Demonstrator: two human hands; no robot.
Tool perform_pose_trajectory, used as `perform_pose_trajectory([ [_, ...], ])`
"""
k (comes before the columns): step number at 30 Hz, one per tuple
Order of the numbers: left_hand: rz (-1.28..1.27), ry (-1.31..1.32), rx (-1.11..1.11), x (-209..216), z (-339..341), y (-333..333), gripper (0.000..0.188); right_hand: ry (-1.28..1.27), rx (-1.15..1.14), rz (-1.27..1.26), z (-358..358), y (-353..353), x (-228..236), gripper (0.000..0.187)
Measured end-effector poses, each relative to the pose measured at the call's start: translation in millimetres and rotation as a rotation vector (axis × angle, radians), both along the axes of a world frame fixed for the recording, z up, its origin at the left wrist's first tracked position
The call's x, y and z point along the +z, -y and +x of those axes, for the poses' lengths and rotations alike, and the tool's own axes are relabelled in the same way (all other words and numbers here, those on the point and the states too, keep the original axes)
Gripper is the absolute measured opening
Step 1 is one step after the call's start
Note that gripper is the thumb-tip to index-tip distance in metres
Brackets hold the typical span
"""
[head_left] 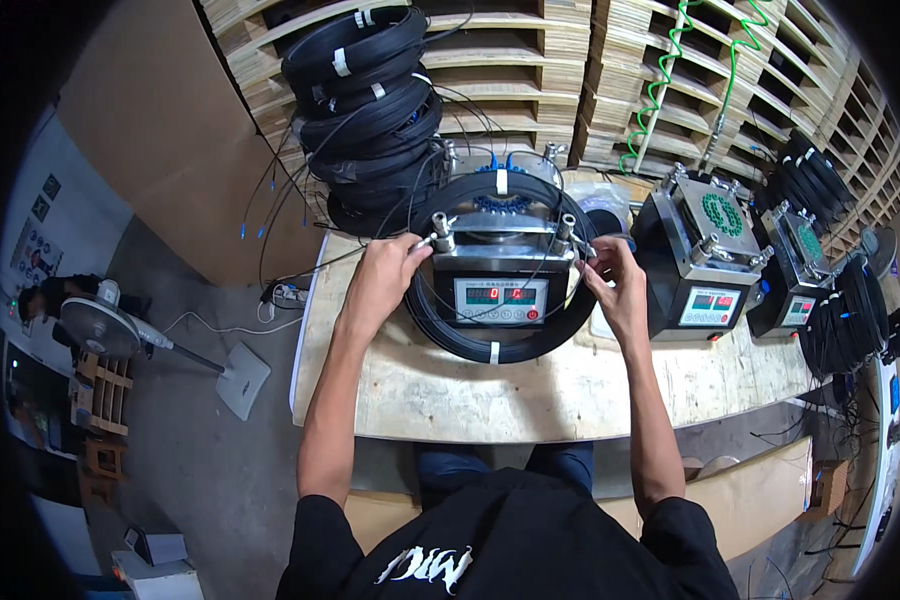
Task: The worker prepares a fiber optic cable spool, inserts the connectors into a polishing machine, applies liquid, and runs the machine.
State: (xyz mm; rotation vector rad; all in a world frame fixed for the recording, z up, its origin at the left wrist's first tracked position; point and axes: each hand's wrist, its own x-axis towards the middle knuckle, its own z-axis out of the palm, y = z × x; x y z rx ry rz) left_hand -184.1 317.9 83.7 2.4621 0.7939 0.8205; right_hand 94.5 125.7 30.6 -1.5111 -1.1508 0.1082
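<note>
In front of me a bench machine (pixel 562 262) with a digital front panel (pixel 501 300) stands inside a ring of black cable (pixel 449 338) bound with white tape. Metal clamp posts rise at its corners. My left hand (pixel 382 277) closes its thumb and fingers on the handle of the near left clamp (pixel 442 236). Opposite it, my right hand (pixel 620 288) has its curled fingers at the handle of the near right clamp (pixel 567 232), beside the ring. Blue connectors (pixel 501 163) sit along the machine's far side. The fingers partly hide both handles.
A tall stack of cable coils (pixel 365 130) stands back left on the wooden table (pixel 440 405). Two similar machines (pixel 692 262) (pixel 792 268) are on the right, near more coils (pixel 842 318). Green spiral hoses (pixel 660 95) hang before wooden pallets (pixel 570 90). A fan (pixel 105 325) stands left.
</note>
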Motion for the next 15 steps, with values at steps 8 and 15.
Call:
perform_pose_trajectory([
  [8, 0.293, -0.310, 0.066, 0.1, -2.0, -1.7, 0.027, -0.357, 0.026, 0.023, 4.9, -5.9, 4.8, 0.012],
  [15, 0.612, -0.064, -0.228, 26.0, -3.0, -32.1, 0.024, -0.514, 0.405, -0.245, 54.3, 1.6, 28.4, 0.018],
])
